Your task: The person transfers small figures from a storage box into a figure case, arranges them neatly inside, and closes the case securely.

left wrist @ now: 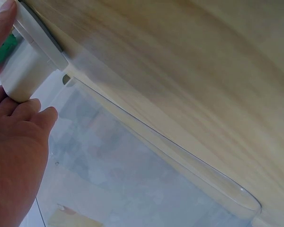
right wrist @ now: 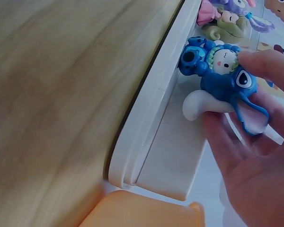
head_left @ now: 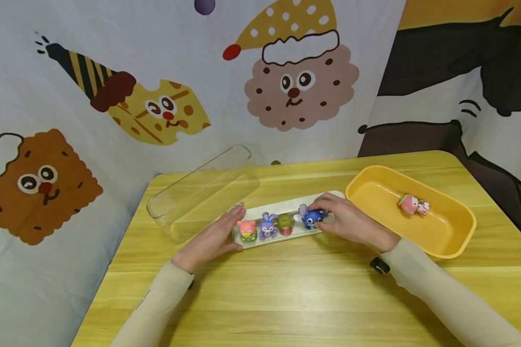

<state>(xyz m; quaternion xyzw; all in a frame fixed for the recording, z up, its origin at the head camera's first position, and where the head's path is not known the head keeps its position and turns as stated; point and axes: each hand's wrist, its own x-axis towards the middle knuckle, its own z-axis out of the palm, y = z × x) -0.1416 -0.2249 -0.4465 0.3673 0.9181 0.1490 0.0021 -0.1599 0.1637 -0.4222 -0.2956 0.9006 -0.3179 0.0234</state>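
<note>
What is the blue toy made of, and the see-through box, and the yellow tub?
The blue toy in the right hand looks like moulded plastic or vinyl: smooth, slightly glossy, painted face. The see-through box seems clear hard plastic, since the cloth shows through it. The yellow tub looks like matte plastic with rounded edges.

Child's playroom or home corner, cartoon biscuit-print cloth backdrop [head_left: 113,96], small wooden table [head_left: 286,299], toy figures [head_left: 267,226]

Head view above table, wrist views close — all share white tray [head_left: 260,212].
</note>
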